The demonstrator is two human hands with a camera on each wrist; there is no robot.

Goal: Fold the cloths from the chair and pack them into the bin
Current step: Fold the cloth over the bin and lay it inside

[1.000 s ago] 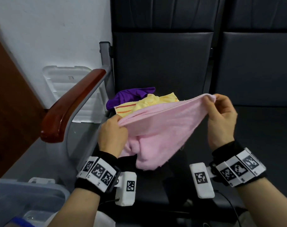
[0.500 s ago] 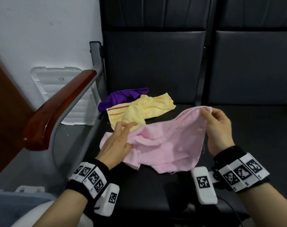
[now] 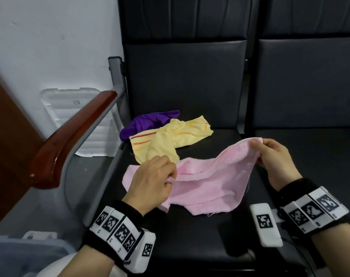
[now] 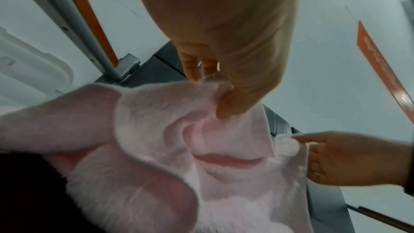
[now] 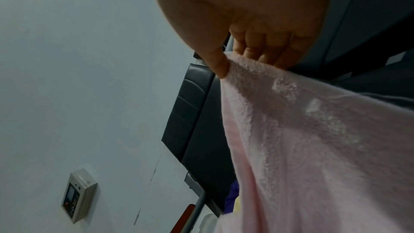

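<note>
A pink cloth (image 3: 206,182) lies rumpled on the black chair seat (image 3: 190,236), its right end lifted. My left hand (image 3: 152,180) pinches an edge of the pink cloth (image 4: 156,148) near its middle. My right hand (image 3: 274,156) pinches the raised right corner of the pink cloth (image 5: 313,148) between thumb and fingers. Behind them a yellow cloth (image 3: 170,140) with orange stripes lies crumpled on the seat, and a purple cloth (image 3: 148,122) sits bunched behind it. A corner of the translucent bin (image 3: 20,254) shows at the bottom left.
A brown wooden armrest (image 3: 70,138) on a grey metal frame stands left of the seat. A white plastic lid (image 3: 74,116) leans against the wall beyond it. A second black seat (image 3: 310,152) adjoins on the right. A small wall panel (image 5: 78,196) shows in the right wrist view.
The pink cloth came down from being held stretched in the air onto the seat. My left hand let go of its corner and took a new pinch nearer the middle.
</note>
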